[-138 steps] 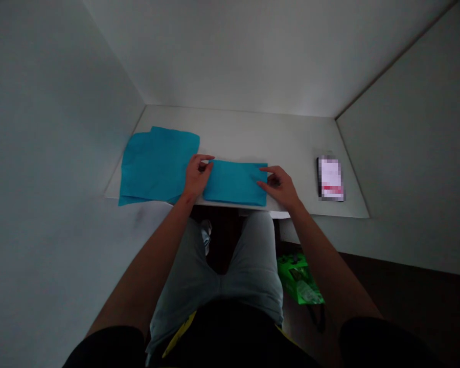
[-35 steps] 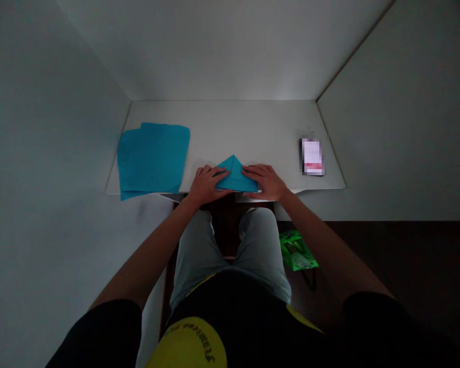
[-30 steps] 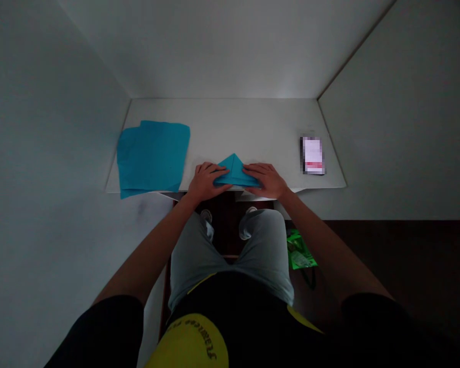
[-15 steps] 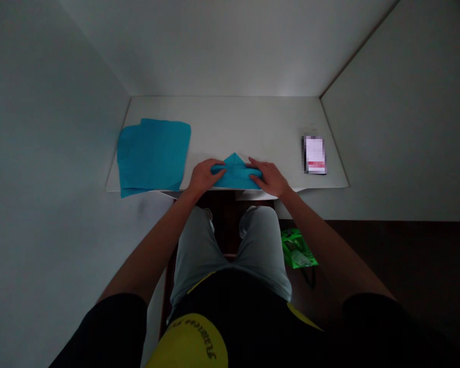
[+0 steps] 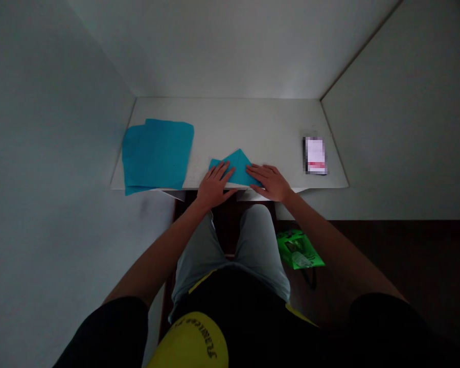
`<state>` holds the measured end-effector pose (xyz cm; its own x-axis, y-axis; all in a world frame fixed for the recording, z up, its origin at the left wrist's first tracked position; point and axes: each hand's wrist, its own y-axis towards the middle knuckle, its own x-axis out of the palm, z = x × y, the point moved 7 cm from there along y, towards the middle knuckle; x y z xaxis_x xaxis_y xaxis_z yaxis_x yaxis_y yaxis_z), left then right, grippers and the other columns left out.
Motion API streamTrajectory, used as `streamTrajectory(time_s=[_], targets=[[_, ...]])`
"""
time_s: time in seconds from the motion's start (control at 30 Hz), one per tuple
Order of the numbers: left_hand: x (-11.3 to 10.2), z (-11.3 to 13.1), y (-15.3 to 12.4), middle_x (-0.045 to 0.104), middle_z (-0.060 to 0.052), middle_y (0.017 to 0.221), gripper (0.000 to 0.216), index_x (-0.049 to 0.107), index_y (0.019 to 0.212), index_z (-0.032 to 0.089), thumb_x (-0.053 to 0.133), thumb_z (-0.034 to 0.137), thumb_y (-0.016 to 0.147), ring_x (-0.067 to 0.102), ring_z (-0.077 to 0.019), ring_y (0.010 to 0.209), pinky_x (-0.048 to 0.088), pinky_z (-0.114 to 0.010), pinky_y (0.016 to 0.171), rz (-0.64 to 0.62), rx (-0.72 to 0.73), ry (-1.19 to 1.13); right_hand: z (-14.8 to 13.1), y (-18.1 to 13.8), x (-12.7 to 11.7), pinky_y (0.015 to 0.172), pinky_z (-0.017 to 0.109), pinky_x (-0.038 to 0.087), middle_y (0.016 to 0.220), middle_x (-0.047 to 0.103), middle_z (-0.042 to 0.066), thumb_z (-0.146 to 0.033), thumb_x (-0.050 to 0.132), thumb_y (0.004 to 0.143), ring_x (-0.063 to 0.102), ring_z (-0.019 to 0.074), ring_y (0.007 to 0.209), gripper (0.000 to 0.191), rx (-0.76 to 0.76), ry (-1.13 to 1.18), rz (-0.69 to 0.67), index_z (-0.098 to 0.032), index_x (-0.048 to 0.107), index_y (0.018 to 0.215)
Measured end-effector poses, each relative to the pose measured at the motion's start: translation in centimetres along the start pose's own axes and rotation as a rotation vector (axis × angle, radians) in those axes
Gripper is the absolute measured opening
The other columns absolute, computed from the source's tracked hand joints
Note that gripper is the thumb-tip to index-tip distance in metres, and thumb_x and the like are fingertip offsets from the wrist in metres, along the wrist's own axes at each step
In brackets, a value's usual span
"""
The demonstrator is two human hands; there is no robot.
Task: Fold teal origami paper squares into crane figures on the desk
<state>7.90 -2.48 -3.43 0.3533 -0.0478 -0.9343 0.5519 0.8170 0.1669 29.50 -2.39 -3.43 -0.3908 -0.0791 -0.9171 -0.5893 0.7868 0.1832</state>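
Observation:
A folded blue sheet of paper point(image 5: 240, 168) with a pointed top lies at the front edge of the white table, between my hands. Flat on its left part rests my left hand point(image 5: 214, 185), fingers stretched out and the thumb apart. My right hand point(image 5: 271, 183) lies over its right corner, fingers extended and spread, covering that end. Both hands are open, and neither grips the paper. Part of the paper's left and right sides is hidden under the fingers.
Several larger blue sheets point(image 5: 157, 156) lie on the left of the white table point(image 5: 253, 120), overhanging its front edge. A phone-like object with a blurred screen point(image 5: 315, 155) lies at the right. A green bag point(image 5: 301, 250) stands on the floor. Walls surround the table.
The strip along the paper's lower part has been turned, and the paper now shows a larger triangle. My fingers went from pinching its sides to lying flat on it.

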Motion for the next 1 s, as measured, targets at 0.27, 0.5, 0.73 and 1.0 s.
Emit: streamTrajectory(time_s=[0.27, 0.5, 0.73, 1.0], targets=[[-1.6, -3.0, -3.7, 0.074, -0.007, 0.151, 0.044, 0.074, 0.145, 0.03, 0.059, 0.025, 0.104, 0.064, -0.0285, 0.148, 0.046, -0.055, 0.125, 0.017, -0.041, -0.085, -1.3, -3.1, 0.5, 0.114, 0.057, 0.046, 0.151, 0.074, 0.011, -0.043, 0.058, 0.109, 0.068, 0.0346, 0.14, 0.041, 0.121, 0.044, 0.102, -0.027, 0.074, 0.143], [-5.4, -5.7, -1.2, 0.082, -0.005, 0.104, 0.033, 0.075, 0.123, 0.024, 0.067, 0.051, 0.105, 0.077, -0.0214, 0.09, 0.064, -0.036, 0.082, 0.218, -0.249, -0.534, 1.0, -1.5, -3.9, 0.083, 0.044, 0.058, 0.102, 0.082, 0.006, -0.064, 0.06, 0.107, 0.074, 0.0274, 0.09, 0.043, 0.356, 0.367, 0.311, -0.029, 0.08, 0.118], [-5.3, -2.9, 2.3, 0.061, -0.02, 0.155, 0.048, 0.059, 0.15, 0.019, 0.06, 0.043, 0.108, 0.055, -0.0392, 0.148, 0.046, -0.058, 0.123, 0.279, -0.338, -0.124, 4.6, 1.7, -0.4, 0.078, 0.043, 0.058, 0.094, 0.075, 0.005, -0.062, 0.069, 0.1, 0.069, 0.0275, 0.082, 0.059, 0.464, 0.298, 0.255, -0.024, 0.064, 0.144], [1.1, 2.0, 2.7, 0.053, -0.011, 0.173, 0.052, 0.059, 0.162, 0.024, 0.048, 0.037, 0.113, 0.042, -0.0323, 0.165, 0.033, -0.056, 0.136, -0.023, 0.03, -0.064, 1.4, -0.6, -0.1, 0.12, 0.06, 0.044, 0.162, 0.06, 0.014, -0.059, 0.064, 0.107, 0.056, 0.0403, 0.142, 0.056, 0.26, -0.012, 0.183, -0.031, 0.063, 0.155]])
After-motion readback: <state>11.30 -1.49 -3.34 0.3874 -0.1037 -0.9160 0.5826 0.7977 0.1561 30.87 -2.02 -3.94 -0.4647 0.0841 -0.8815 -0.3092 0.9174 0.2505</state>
